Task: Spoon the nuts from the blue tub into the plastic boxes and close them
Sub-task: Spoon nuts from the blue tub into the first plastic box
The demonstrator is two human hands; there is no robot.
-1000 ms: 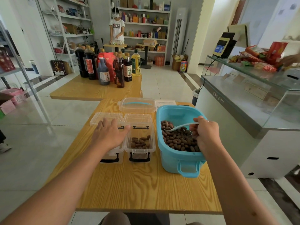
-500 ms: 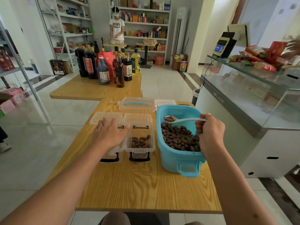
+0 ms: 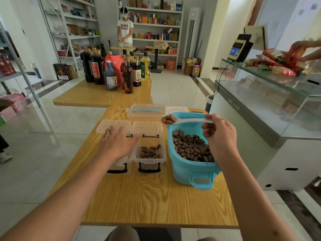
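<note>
The right hand [image 3: 219,136] has its grip pinched on a white spoon [image 3: 182,121] loaded with nuts, held over the far left rim of the blue tub [image 3: 191,169] near the tabletop's [image 3: 152,197] right edge. The left hand [image 3: 118,145] rests flat on the left plastic box [image 3: 119,162]. The right plastic box [image 3: 150,153] holds only a thin layer; both lids stand open, so most filling and all closing remain.

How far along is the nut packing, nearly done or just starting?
Early days, by the look of it. The right box holds a thin layer of nuts. The right hand holds a loaded spoon above the blue tub; the left hand rests on the left box. Both lids are open, and the tub is still well stocked.
</note>
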